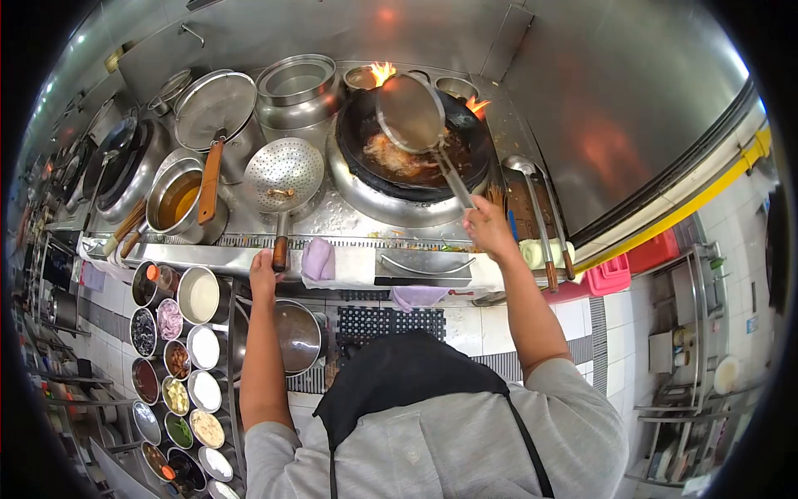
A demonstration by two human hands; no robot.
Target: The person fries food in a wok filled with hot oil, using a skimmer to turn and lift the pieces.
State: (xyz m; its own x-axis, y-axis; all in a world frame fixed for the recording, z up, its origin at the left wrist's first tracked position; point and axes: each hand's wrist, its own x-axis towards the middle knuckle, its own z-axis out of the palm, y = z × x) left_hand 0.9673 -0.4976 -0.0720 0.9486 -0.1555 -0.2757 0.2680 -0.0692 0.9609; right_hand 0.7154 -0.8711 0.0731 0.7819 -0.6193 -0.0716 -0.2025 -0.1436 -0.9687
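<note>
My right hand (489,231) is closed round the handle of a mesh strainer (411,114). The strainer's round head is tilted over a large black wok (352,133). Browned food (397,156) sits in dark liquid in the wok, and flames (382,73) rise behind its rim. At the counter's front edge, my left hand (263,273) is right beside the wooden handle of a perforated ladle (284,170). Its fingers are too small and partly hidden to show whether they grip the handle. The perforated ladle's bowl rests over a pot on the counter.
A pot of amber liquid (177,202) and a lidded steel pot (297,83) stand left of the wok. Ladles (532,195) lie to the right. Purple cloths (317,259) hang at the front edge. Several ingredient containers (199,295) fill a rack at lower left.
</note>
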